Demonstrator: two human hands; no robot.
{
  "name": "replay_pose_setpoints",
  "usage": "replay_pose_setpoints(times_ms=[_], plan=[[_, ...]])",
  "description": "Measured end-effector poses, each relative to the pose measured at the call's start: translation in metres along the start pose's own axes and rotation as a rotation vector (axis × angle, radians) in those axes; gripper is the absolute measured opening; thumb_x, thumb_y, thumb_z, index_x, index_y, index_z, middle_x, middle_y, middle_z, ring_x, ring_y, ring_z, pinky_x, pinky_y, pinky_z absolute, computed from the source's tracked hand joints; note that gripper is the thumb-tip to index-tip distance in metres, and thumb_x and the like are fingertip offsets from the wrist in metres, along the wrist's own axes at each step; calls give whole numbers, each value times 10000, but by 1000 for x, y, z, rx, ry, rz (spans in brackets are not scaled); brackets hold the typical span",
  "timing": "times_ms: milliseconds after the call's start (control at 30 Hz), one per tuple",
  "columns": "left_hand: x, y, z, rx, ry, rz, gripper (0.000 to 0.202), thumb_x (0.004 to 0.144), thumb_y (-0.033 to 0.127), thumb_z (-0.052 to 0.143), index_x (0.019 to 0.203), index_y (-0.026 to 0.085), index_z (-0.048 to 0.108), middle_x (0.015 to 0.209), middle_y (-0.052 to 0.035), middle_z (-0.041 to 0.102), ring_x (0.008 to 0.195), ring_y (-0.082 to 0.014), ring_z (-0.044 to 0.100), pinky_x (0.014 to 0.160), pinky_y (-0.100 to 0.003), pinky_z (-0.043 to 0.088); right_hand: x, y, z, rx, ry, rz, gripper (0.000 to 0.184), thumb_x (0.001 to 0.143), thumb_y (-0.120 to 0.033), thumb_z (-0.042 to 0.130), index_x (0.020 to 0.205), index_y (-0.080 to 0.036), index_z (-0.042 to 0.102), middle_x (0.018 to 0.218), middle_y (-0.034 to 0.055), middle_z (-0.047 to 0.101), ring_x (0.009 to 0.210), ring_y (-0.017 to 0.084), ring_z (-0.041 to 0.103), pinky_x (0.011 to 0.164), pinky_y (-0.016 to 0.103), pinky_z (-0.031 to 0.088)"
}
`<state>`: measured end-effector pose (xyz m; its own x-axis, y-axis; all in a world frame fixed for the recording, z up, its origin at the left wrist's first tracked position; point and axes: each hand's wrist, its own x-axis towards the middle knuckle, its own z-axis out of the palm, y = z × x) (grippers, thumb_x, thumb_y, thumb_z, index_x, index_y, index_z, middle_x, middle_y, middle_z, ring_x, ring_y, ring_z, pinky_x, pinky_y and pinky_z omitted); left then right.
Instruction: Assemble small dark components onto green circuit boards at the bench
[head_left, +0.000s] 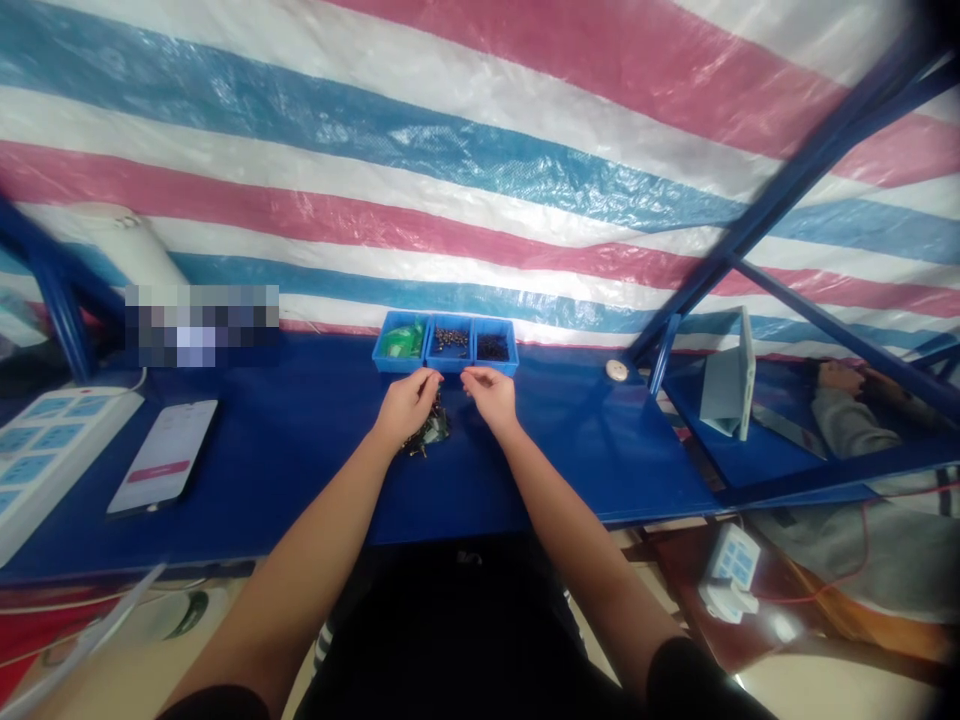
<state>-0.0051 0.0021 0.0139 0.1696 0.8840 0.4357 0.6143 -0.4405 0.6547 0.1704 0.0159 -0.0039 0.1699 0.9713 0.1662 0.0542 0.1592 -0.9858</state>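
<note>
My left hand (pixel 407 408) and my right hand (pixel 493 395) are raised over the blue table, a short gap apart, just in front of three small blue bins. Thumb and fingertips are pinched together on each; whatever they hold is too small to make out. Beneath and beside my left hand lies a small heap of dark and brassy little parts (pixel 429 436), partly covered by that hand. The left bin (pixel 379 358) holds a green plastic bag (pixel 405 339). Small brownish metal pieces (pixel 451 338) lie in the middle bin, and tiny black pieces (pixel 492 347) fill the right one.
On the left are a phone (pixel 163 455) and a white power strip (pixel 56 440). A round whitish object (pixel 616 371) sits at the back right. Blue frame bars (pixel 750 235) separate a neighbouring table with a propped tablet (pixel 729 380) and another person's sleeve (pixel 851 425). Striped sheeting (pixel 450 180) hangs behind.
</note>
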Motion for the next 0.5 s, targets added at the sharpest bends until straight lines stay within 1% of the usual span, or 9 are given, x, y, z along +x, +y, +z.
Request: replay_pose_setpoints(times_ms=[67,100,167,233,300,367,433,500], plan=[[0,-1,0,7,5,-4,355,969,428,401,967,198,671,756,-2,685,681,-137,624,681,-230,440,9,2,-1,47,49,10,301,729,-396,715,906,-153,731,739,40,719,621,156,651,626,283,557],[0,-1,1,7,5,-7,357,967,431,404,962,198,674,756,-3,687,673,-137,621,674,-232,440,14,4,-4,87,101,12,312,726,-393,717,911,-142,725,742,42,717,624,153,650,626,281,557],[-1,-2,2,5,-3,-12,368,964,441,403,954,196,677,747,-5,687,655,-139,613,658,-235,440,22,7,-11,158,212,29,350,725,-392,716,943,-119,711,737,44,709,629,147,644,636,282,559],[-1,-2,3,5,-14,-13,371,960,449,409,942,195,679,741,-6,685,643,-139,606,643,-235,437,28,11,-19,189,268,30,379,727,-403,714,963,-107,704,766,51,714,646,143,643,663,288,565],[-2,-2,3,6,-19,-14,366,956,450,419,926,195,679,742,-6,685,633,-137,599,630,-234,431,32,12,-25,211,271,32,414,727,-415,717,992,-97,700,822,67,723,679,149,654,694,302,573],[-2,-2,4,4,-21,-10,362,955,449,423,918,195,677,755,-7,687,635,-136,597,627,-234,428,33,11,-28,240,245,16,492,740,-425,713,1106,-97,672,924,87,730,752,165,677,743,324,581],[-1,-2,3,0,-16,-6,362,956,447,420,920,196,677,761,-9,687,647,-139,600,637,-235,431,32,8,-28,257,201,-36,577,774,-440,689,1248,-125,603,1072,104,711,851,183,693,786,344,580],[-1,-1,2,2,-6,-6,360,957,443,418,922,197,679,762,-9,688,659,-142,604,646,-237,434,29,6,-28,241,144,-97,586,823,-460,636,1316,-155,551,1152,113,688,887,188,697,776,347,579]])
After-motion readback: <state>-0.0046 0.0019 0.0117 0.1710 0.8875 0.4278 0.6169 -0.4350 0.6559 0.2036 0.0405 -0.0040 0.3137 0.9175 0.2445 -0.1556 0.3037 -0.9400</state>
